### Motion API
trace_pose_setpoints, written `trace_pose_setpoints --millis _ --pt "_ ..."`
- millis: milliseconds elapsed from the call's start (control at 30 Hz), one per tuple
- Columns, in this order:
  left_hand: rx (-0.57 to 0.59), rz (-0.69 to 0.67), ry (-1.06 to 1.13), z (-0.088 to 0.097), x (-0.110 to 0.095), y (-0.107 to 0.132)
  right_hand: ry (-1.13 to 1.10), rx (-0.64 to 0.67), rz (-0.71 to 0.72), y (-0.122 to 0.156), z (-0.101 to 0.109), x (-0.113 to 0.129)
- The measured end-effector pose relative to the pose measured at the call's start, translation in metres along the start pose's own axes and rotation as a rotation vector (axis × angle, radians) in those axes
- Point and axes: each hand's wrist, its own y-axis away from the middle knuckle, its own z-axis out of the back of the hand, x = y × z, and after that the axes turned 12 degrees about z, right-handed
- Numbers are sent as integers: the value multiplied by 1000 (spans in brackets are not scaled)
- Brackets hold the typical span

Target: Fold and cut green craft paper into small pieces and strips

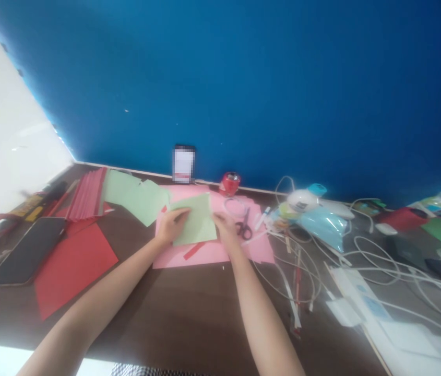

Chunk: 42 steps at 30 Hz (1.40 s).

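A light green sheet of paper (195, 222) is between my two hands, above pink paper (181, 257) on the table. My left hand (172, 225) grips its left side, with the thumb lying over the front. At the right edge my right hand (225, 228) pinches the sheet; its fingertips are partly hidden. Just right of that hand, scissors (245, 225) rest on the pink paper. A narrow red paper strip (194, 250) sits below the green sheet. More light green paper (136, 196) is spread to the left of my left hand.
A phone (183, 164) leans against the blue wall, near a red container (230, 184). On the left are red paper (75, 266), folded pink paper (87, 194) and a dark phone (28, 250). White cables (361, 245), a blue packet (324, 227) and a power strip (361, 292) crowd the right.
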Motion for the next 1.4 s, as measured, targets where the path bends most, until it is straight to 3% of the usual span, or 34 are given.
trace_pose_setpoints --millis 233,500,967,1400 --pt "-31 131 55 2 -1 -4 -36 40 35 -1 0 -1" --pt "10 273 76 7 -5 -8 -16 17 87 -2 -2 -4" --pt "58 292 57 5 4 -11 -33 23 92 1 -3 -1" --pt "15 300 63 5 4 -12 -32 59 52 -1 -2 -8"
